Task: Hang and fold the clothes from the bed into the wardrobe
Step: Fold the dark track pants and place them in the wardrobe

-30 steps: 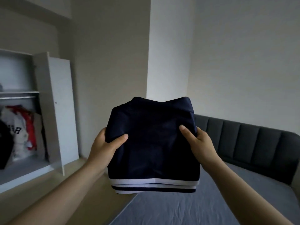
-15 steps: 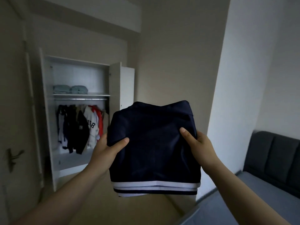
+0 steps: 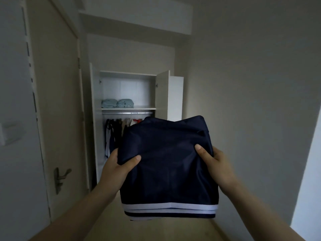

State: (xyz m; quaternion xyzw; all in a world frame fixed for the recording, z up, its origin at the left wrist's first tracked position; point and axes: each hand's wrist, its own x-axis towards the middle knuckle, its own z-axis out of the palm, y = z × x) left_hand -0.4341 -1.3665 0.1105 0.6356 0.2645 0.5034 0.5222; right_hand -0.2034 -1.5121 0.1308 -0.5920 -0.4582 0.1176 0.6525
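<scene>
A folded navy garment (image 3: 166, 167) with white stripes along its near edge is held flat in front of me. My left hand (image 3: 116, 166) grips its left side, thumb on top. My right hand (image 3: 217, 166) grips its right side the same way. Straight ahead stands the open white wardrobe (image 3: 127, 75). Two folded light blue items (image 3: 117, 103) lie on its upper shelf (image 3: 139, 108). Several hung clothes (image 3: 114, 129) show below the rail, partly hidden behind the garment.
A closed door with a metal handle (image 3: 60, 178) is on my left. The wardrobe's right door (image 3: 175, 96) stands open against the right wall. A narrow strip of wooden floor (image 3: 156, 230) leads to the wardrobe.
My view has swung left, away from the bed, until the wardrobe is straight ahead and closer. Both hands keep the same grip on the folded garment.
</scene>
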